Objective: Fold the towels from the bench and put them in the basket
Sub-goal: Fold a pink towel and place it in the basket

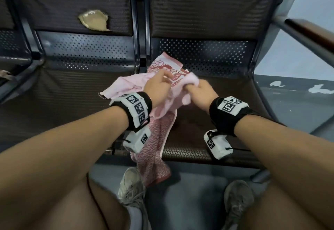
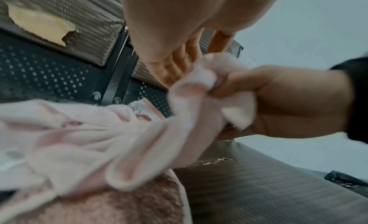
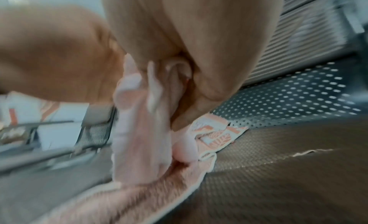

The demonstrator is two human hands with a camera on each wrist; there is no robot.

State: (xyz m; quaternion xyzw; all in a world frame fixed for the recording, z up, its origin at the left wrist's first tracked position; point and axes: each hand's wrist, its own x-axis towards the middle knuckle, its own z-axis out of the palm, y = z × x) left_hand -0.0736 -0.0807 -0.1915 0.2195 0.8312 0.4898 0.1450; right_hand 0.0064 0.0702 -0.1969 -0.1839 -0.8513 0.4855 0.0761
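Bench seat: right hand clenches pale pink towel; left hand fingers relaxed, grip hidden; patterned towel overhangs edge.

A torn patch showing tan padding sits in the backrest well beyond and to the left of the hands. Two worn sneakers, a pale one and a grey one, stand on the dark floor below the wrists. A brown-topped armrest slants past, far right of the hands, against a pale wall.
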